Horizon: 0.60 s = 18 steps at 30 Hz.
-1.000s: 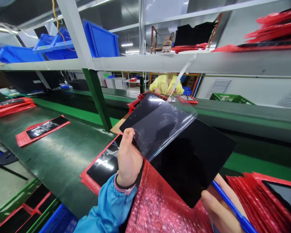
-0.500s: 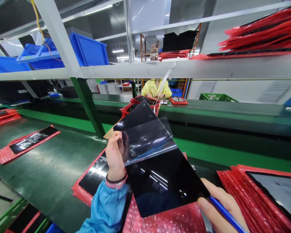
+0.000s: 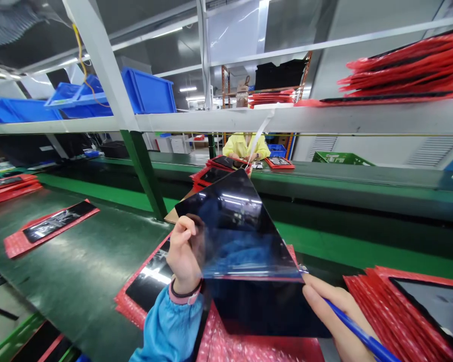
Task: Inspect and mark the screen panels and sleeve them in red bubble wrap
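A glossy black screen panel (image 3: 260,309) is tilted in front of me, above red bubble wrap (image 3: 226,342). Over its upper part lies a clear film (image 3: 245,256), its lower edge running straight across. My left hand (image 3: 183,254) is closed in a pinch on the film's left side. On the right, my right hand (image 3: 340,306) has a blue pen (image 3: 358,334) under its fingers, while thumb and index finger meet at the right edge of film and panel. Which of these two the fingertips pinch, I cannot tell.
A stack of red bubble-wrap sleeves (image 3: 388,306) stands at right. Wrapped panels lie at left on the green bench (image 3: 79,271). A green post (image 3: 145,176) and white shelf beam (image 3: 211,120) cross ahead. Beyond sits a person in yellow (image 3: 245,146).
The film has swung down and right across the panel, its lower edge now level. My right fingers have moved up from the panel's lower corner to the film's right end.
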{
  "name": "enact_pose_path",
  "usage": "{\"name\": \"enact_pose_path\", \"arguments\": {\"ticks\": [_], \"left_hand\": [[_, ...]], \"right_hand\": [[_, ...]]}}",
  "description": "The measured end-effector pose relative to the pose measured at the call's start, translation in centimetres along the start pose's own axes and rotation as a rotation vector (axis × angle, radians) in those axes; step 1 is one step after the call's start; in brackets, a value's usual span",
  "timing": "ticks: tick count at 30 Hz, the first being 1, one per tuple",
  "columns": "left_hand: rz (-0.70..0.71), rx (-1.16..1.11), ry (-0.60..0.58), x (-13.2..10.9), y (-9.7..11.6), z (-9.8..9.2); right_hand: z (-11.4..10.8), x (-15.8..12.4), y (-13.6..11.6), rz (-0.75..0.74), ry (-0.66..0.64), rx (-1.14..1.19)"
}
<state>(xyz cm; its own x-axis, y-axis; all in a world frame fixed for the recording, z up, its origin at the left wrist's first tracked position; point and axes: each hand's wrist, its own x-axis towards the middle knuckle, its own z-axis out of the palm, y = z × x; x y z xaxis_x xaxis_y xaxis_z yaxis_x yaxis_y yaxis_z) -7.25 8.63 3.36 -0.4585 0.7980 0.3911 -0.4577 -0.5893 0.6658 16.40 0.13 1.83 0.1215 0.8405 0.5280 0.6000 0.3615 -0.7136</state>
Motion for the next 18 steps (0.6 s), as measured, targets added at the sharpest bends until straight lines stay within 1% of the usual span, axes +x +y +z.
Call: {"name": "enact_pose_path", "arguments": {"ticks": [2,5,6,7,9,12,14,16,18], "left_hand": [[0.038,-0.003,-0.043,-0.5,-0.1,-0.1],[0.082,0.002,-0.078,-1.1,-0.1,-0.2],[0.092,0.006,-0.083,-1.2,0.0,-0.2],[0.107,0.01,-0.084,-1.3,0.1,-0.2],[0.149,0.021,-0.072,-1.5,0.4,-0.2],[0.204,0.038,-0.038,-1.8,0.8,-0.3],[0.22,0.043,-0.034,-1.9,0.8,-0.4],[0.237,0.041,-0.048,-2.1,0.6,-0.6],[0.272,0.054,-0.056,-2.2,0.4,-0.7]], "right_hand": [[-0.1,1.1,-1.0,-0.046,-0.04,0.002],[0.3,2.5,-2.8,-0.115,-0.23,0.097],[0.5,2.8,-3.1,-0.129,-0.273,0.126],[0.8,2.9,-3.3,-0.135,-0.28,0.141],[1.3,2.7,-3.1,-0.159,-0.225,0.114],[1.7,2.2,-2.3,-0.297,-0.148,-0.022],[1.8,2.0,-2.0,-0.366,-0.134,-0.111],[1.8,1.8,-2.1,-0.369,-0.131,-0.125],[2.0,1.6,-2.3,-0.348,-0.11,-0.067]]}}
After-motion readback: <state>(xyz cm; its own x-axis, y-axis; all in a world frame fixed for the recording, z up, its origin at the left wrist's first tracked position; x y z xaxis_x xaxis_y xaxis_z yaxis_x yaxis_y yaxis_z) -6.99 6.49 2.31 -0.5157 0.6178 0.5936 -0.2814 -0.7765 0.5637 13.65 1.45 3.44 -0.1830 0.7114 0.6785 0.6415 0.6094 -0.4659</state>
